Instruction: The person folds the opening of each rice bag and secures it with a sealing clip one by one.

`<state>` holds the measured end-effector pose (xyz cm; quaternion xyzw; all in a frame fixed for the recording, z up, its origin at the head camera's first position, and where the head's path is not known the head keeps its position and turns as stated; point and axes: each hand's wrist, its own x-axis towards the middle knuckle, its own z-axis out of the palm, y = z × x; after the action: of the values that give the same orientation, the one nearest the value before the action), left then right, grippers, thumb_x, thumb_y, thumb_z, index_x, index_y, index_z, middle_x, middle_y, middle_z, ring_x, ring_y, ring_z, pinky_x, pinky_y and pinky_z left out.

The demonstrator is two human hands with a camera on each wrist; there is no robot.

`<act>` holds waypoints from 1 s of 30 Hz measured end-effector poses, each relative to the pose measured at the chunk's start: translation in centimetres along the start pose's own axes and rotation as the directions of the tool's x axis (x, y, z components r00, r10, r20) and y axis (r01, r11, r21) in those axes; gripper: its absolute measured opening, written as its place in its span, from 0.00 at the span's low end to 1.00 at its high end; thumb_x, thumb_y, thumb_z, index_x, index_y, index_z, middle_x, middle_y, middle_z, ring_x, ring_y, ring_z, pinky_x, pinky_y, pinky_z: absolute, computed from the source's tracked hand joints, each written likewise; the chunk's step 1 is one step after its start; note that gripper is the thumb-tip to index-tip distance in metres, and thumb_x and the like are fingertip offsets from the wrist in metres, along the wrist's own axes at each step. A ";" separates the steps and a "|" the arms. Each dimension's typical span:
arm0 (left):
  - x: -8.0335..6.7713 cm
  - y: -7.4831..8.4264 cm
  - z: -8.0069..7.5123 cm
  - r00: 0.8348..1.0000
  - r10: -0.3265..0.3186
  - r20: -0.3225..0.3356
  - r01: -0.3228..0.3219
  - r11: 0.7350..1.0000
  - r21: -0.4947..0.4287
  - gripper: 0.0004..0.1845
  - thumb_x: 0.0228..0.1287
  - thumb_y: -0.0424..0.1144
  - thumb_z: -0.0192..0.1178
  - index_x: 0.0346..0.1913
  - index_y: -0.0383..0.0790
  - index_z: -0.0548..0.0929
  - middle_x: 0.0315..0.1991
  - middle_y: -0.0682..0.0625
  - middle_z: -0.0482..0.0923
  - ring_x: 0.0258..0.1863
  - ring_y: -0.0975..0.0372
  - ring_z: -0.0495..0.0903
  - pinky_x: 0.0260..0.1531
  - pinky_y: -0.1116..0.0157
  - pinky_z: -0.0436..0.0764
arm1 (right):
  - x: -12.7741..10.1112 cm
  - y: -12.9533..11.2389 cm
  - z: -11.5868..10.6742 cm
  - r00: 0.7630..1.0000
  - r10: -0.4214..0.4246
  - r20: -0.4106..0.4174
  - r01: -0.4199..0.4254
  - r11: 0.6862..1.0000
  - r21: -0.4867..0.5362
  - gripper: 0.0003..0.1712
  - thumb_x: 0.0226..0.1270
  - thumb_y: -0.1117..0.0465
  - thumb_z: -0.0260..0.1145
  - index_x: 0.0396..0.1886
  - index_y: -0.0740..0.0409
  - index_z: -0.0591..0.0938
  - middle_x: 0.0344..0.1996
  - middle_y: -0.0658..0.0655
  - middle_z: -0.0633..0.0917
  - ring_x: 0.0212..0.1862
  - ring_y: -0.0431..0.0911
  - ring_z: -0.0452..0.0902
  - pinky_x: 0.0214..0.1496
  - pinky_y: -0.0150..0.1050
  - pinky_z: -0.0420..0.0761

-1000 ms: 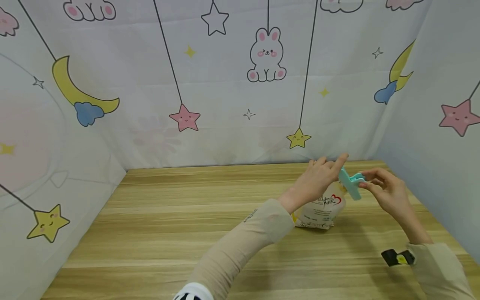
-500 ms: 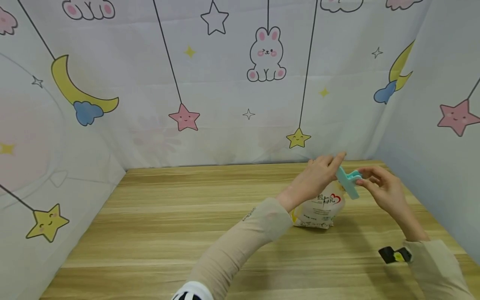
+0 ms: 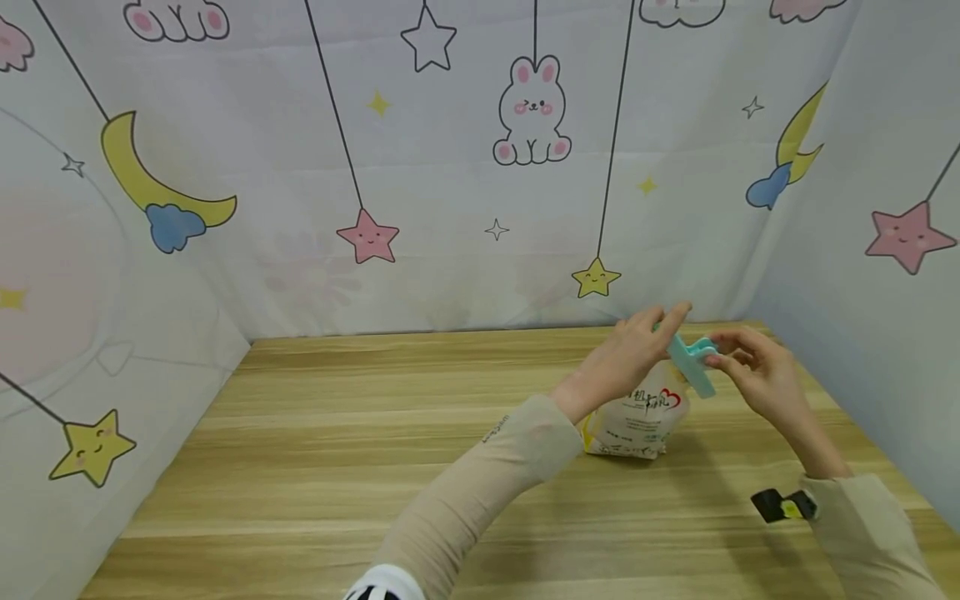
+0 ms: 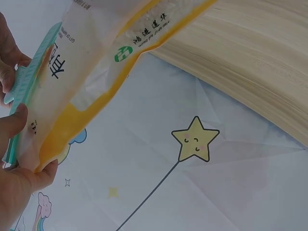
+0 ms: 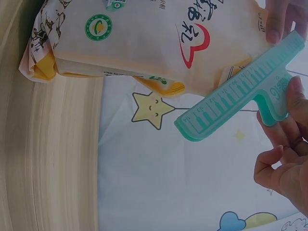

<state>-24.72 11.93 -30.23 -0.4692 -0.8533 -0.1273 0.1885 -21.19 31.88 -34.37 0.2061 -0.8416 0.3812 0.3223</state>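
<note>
A teal bag clip with a printed keyboard pattern lies across the top edge of a white and yellow plastic bag. The bag stands on the table at the right and bears dark lettering and a red heart outline. My right hand pinches the clip's handles between thumb and fingers. In the left wrist view, my left hand pinches the bag's top corner, its thumb beside the clip's end. The right wrist view shows the clip slanting over the folded bag top, with its lower end sticking out past the bag.
The wood-grain table extends to the left and in front of the bag. Behind it hangs a white cloth printed with stars, moons and a rabbit. A similar cloth borders the right side, close to my right hand.
My right hand and the clip have shifted slightly left along the bag's top. The left hand has drifted a little left, still holding the bag's corner.
</note>
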 end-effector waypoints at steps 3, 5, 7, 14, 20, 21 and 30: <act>-0.1 0.0 0.0 1.000 0.000 0.000 0.000 1.000 -0.015 0.29 0.64 0.41 0.49 0.66 0.44 0.52 0.45 0.50 0.70 0.36 0.63 0.72 0.35 0.71 0.72 | 0.1 0.1 0.1 1.000 0.008 -0.003 -0.008 1.000 -0.005 0.14 0.47 0.80 0.63 0.38 0.72 0.77 0.28 0.30 0.73 0.31 0.25 0.69 0.34 0.17 0.68; -0.1 0.0 0.0 1.000 -0.002 0.008 0.002 1.000 -0.022 0.29 0.65 0.41 0.48 0.66 0.44 0.51 0.45 0.49 0.70 0.37 0.63 0.72 0.38 0.69 0.73 | 0.1 0.1 0.2 1.000 0.014 -0.002 -0.014 1.000 -0.009 0.14 0.48 0.79 0.63 0.38 0.71 0.77 0.28 0.30 0.73 0.31 0.25 0.69 0.34 0.18 0.67; -0.1 -0.1 0.0 1.000 0.002 0.013 -0.002 1.000 -0.022 0.29 0.65 0.41 0.47 0.66 0.44 0.51 0.45 0.49 0.70 0.38 0.63 0.72 0.39 0.69 0.73 | 0.1 0.1 0.2 1.000 0.017 -0.003 -0.017 1.000 -0.014 0.14 0.48 0.79 0.63 0.38 0.71 0.77 0.28 0.30 0.73 0.31 0.25 0.68 0.34 0.17 0.67; -0.2 -0.2 0.0 1.000 0.017 0.012 -0.017 1.000 -0.015 0.28 0.66 0.40 0.46 0.66 0.44 0.51 0.44 0.50 0.69 0.36 0.64 0.70 0.34 0.72 0.67 | 0.2 -0.2 0.3 1.000 0.012 -0.007 -0.012 1.000 -0.016 0.15 0.48 0.79 0.63 0.39 0.71 0.77 0.31 0.30 0.73 0.32 0.24 0.69 0.36 0.16 0.68; -0.2 -0.2 0.0 1.000 0.025 -0.003 -0.026 1.000 -0.014 0.28 0.66 0.40 0.47 0.65 0.44 0.50 0.44 0.49 0.70 0.35 0.64 0.71 0.33 0.72 0.67 | 0.3 -0.3 0.3 1.000 0.005 -0.011 -0.005 1.000 -0.003 0.15 0.48 0.79 0.62 0.39 0.71 0.77 0.31 0.31 0.73 0.33 0.25 0.69 0.37 0.16 0.68; -0.2 -0.2 0.0 1.000 0.027 -0.008 -0.028 1.000 -0.014 0.28 0.66 0.40 0.47 0.65 0.44 0.50 0.44 0.49 0.70 0.35 0.64 0.71 0.32 0.72 0.66 | 0.3 -0.3 0.3 1.000 0.003 -0.012 -0.004 1.000 -0.001 0.15 0.48 0.79 0.62 0.39 0.71 0.77 0.31 0.31 0.73 0.33 0.25 0.69 0.37 0.16 0.68; -0.1 -0.3 0.1 0.999 0.034 -0.025 -0.035 0.999 -0.019 0.29 0.65 0.40 0.48 0.65 0.43 0.50 0.44 0.49 0.69 0.33 0.64 0.71 0.31 0.73 0.67 | 0.3 -0.5 0.2 1.000 -0.015 0.004 0.015 1.000 0.000 0.13 0.52 0.77 0.61 0.40 0.72 0.76 0.31 0.31 0.72 0.34 0.25 0.69 0.39 0.16 0.68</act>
<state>-24.94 11.77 -30.40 -0.4841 -0.8414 -0.1383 0.1965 -21.14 31.34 -34.02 0.2129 -0.8407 0.3785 0.3236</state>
